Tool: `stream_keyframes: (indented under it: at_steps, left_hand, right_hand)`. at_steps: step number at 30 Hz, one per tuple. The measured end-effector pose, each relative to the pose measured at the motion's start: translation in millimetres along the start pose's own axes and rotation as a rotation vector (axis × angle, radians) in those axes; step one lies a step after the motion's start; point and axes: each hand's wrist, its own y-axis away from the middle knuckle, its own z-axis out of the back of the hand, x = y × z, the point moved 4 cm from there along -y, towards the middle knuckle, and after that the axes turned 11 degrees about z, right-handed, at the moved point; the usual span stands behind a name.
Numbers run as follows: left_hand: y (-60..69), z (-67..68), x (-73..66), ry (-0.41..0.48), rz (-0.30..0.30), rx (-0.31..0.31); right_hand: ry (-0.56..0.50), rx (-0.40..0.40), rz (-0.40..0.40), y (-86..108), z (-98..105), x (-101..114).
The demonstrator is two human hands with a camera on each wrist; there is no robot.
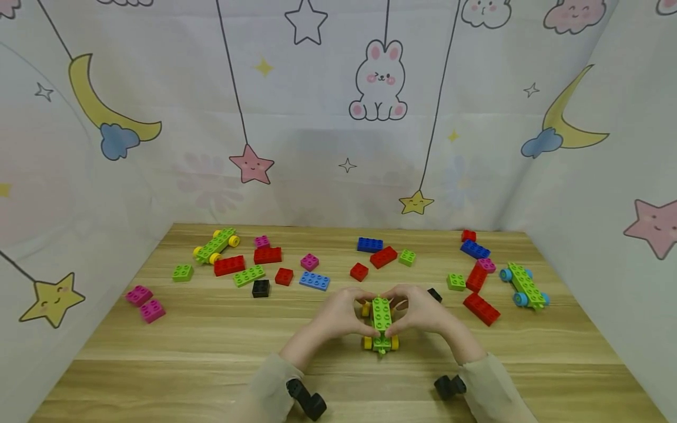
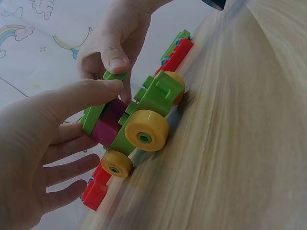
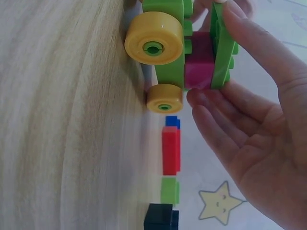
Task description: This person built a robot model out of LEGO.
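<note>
In the head view, my left hand and right hand meet over a small toy car at the table's front middle. Both grip a long green building brick, thumbs at its near end and fingers toward the far side. Under that brick, a magenta brick sits on the car's green base. Yellow wheels carry the base on the wooden table. The left hand's lower fingers spread loosely in the left wrist view. Whether the green brick is fully seated cannot be told.
Loose bricks lie across the back of the wooden table, among them a light blue brick and a red brick. A yellow-wheeled green car base stands back left, a blue-wheeled one at right. A patterned cloth hangs behind.
</note>
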Motion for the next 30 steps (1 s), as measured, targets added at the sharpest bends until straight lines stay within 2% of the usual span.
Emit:
stream_keyframes:
  at_steps: [6,19,26,30]
  left_hand:
    - [-0.3,0.1,-0.3,-0.012,-0.004,-0.002]
    - [0.9,-0.5,0.5,-0.061,-0.022,0.008]
    - [0.4,0.1,0.1,-0.093,-0.048,0.004]
    - [0.5,0.5,0.7,-0.090,-0.047,0.011]
  right_hand:
    - [0.008,0.000,0.016,-0.2,0.6,0.7]
    - [0.009,0.034,-0.025,-0.9,-1.6,-4.1]
    - [0.049,0.061,0.030,0.4,0.9,-1.4]
    - [0.031,0.067,0.030,1.6,2.2,-0.3]
